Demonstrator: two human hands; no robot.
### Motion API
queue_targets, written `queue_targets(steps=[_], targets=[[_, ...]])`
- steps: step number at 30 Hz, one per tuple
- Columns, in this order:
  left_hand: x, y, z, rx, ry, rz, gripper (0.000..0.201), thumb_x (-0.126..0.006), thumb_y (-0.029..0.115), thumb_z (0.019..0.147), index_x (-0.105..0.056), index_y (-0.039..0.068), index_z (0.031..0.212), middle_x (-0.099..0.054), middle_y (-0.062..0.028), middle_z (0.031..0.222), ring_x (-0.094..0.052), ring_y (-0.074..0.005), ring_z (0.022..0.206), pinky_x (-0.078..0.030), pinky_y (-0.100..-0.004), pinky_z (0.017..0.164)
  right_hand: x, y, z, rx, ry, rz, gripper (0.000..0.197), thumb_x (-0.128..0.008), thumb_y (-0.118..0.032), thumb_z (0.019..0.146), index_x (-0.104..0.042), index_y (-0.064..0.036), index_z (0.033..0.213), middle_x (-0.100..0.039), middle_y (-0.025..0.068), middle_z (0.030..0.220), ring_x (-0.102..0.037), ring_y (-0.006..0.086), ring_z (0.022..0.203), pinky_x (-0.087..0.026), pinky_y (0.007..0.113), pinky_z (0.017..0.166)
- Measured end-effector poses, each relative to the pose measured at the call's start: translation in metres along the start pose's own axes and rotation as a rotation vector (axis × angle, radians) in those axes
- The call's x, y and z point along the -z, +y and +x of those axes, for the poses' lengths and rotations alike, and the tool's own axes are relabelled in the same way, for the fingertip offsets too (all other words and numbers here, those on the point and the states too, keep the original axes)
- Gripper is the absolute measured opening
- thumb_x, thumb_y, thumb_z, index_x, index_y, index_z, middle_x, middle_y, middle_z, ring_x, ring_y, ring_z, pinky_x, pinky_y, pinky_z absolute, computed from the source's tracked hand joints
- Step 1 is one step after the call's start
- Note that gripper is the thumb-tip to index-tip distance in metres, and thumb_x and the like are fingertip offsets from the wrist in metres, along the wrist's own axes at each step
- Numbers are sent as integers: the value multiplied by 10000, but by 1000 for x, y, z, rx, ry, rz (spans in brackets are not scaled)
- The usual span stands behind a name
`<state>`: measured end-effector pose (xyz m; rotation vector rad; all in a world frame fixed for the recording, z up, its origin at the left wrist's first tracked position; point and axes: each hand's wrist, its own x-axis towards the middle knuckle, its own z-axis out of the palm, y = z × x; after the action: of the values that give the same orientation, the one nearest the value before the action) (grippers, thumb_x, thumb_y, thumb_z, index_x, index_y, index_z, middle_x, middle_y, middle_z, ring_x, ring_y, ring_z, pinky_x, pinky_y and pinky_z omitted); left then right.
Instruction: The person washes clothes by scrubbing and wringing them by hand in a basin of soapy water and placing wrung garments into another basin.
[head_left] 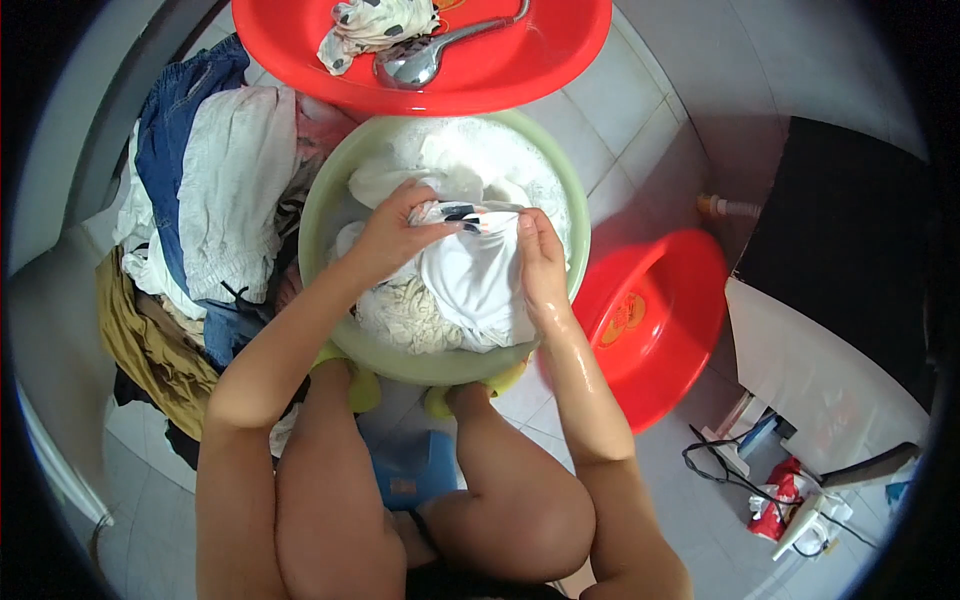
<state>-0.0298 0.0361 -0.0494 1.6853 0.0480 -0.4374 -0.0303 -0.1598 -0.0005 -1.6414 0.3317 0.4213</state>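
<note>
Both my hands grip a wet white garment [470, 285] over a pale green basin [315, 225]. My left hand [405, 225] pinches its upper left edge, where dark and orange patches show. My right hand [540, 250] holds the upper right edge between thumb and fingers, so the cloth hangs between the two. Its lower part rests among other laundry in the basin. Around it lie soapy suds [500, 150], more white cloth [390, 180] and a crumpled cream piece [408, 315] with a bumpy texture.
Beyond the basin stands a red tub [540, 70] with a shower head [415, 65] and a spotted cloth [375, 25]. Another red tub [660, 350] leans at the right. Piled clothes [235, 180] lie left. A blue stool [425, 470] sits between my legs; cables [720, 465] lie lower right.
</note>
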Motion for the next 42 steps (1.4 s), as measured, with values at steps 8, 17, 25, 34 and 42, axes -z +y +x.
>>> queue_targets(steps=[8,17,25,34,42], targets=[[-45,75,-45,-705,-6,429,142,-635,180,768,-608,162,907,-590,-54,899,-598,-287,837,-497,-422,675,-24,46,31,-431,-644,1246,257,-566,-282,913,-524,-68,1050,-588,79,982,-580,201,911,-507,308,768],[-56,47,-13,-714,95,381,46,-640,163,719,-655,145,759,-578,-53,689,-587,-255,584,-472,-379,544,-35,27,-11,-558,-71,919,380,-423,-309,961,-519,-7,1171,-613,136,1045,-614,240,912,-505,369,785],[-6,21,21,-375,158,415,108,-635,133,826,-598,42,778,-577,-127,714,-583,-292,682,-450,-363,610,-58,-14,-10,-459,138,481,324,-457,-343,966,-592,-54,1022,-616,70,883,-597,150,768,-498,266,675],[8,-19,25,-289,-99,673,300,-651,335,815,-595,134,1030,-607,-99,1028,-603,-278,850,-470,-387,728,-26,56,17,138,81,-643,354,-610,-169,848,-534,-128,1191,-629,164,958,-606,311,850,-477,391,743],[-7,-120,51,511,-140,174,401,-677,247,748,-585,27,1071,-633,-142,977,-594,-261,886,-445,-376,803,1,114,58,73,-143,-978,353,-513,-203,869,-521,-49,1187,-619,208,1032,-603,344,907,-464,414,823]])
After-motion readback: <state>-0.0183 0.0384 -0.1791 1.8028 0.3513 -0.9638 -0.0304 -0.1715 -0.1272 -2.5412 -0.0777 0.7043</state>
